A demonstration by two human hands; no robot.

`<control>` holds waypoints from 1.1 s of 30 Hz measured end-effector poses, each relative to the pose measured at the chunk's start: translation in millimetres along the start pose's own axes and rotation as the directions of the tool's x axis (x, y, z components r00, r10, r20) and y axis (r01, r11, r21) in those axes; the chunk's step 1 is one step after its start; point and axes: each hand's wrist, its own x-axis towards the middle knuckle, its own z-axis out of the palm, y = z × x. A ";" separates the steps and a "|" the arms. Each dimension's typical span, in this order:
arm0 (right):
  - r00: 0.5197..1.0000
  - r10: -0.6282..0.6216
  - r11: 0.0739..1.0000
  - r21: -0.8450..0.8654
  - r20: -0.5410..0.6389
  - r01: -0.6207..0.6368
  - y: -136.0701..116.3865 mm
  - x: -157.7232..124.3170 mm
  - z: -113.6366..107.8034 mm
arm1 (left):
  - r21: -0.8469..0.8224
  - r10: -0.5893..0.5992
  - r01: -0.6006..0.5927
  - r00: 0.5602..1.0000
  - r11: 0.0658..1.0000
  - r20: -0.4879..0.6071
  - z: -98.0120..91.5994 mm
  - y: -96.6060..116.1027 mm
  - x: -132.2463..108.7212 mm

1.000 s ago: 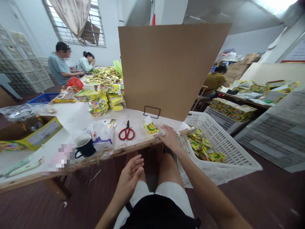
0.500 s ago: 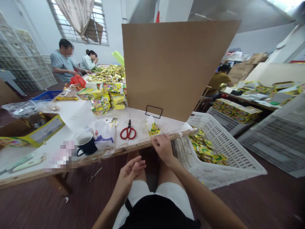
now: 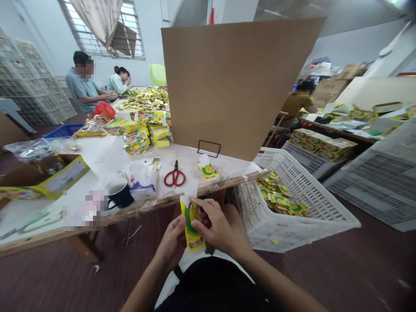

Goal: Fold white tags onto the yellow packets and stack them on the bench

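At the near edge of the table (image 3: 94, 149), in the head view, your left hand (image 3: 174, 237) grips the left edge of a yellow-green packet (image 3: 189, 226). Your right hand (image 3: 218, 226), fingers bent, grips it from the right, thumb across its face. Beyond, a second packet (image 3: 208, 171) lies on the table, right of the red-handled scissors (image 3: 174, 177); a dark mug (image 3: 122, 197) stands to their left. On the far side, a brown board (image 3: 235, 86) blocks your sight, a black wire stand (image 3: 209, 155) at its foot. To the right, a white crate (image 3: 294, 170) holds many small yellow packets (image 3: 278, 200); to the left, an open box (image 3: 66, 177) has contents you cannot clearly identify.
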 end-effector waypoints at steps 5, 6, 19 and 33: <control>0.979 0.180 0.983 -0.009 -0.094 -0.182 -0.2 6.7 -6.0 | 0.081 0.006 -0.004 1.000 0.997 -0.031 3.6 -1.8 0.3; 0.966 0.233 0.973 0.033 -0.113 -0.230 0.4 6.4 -4.9 | 0.103 0.025 -0.021 0.999 0.994 -0.037 2.6 -2.9 1.1; 0.872 0.489 0.773 0.478 -0.027 -0.418 5.0 -3.1 2.9 | 0.498 0.300 -0.252 0.954 0.830 -0.017 1.3 -2.5 0.1; 0.950 0.264 0.851 0.423 0.168 -0.311 18.7 -10.3 -15.9 | 0.540 0.091 -0.191 0.974 0.819 0.208 3.8 1.4 -7.2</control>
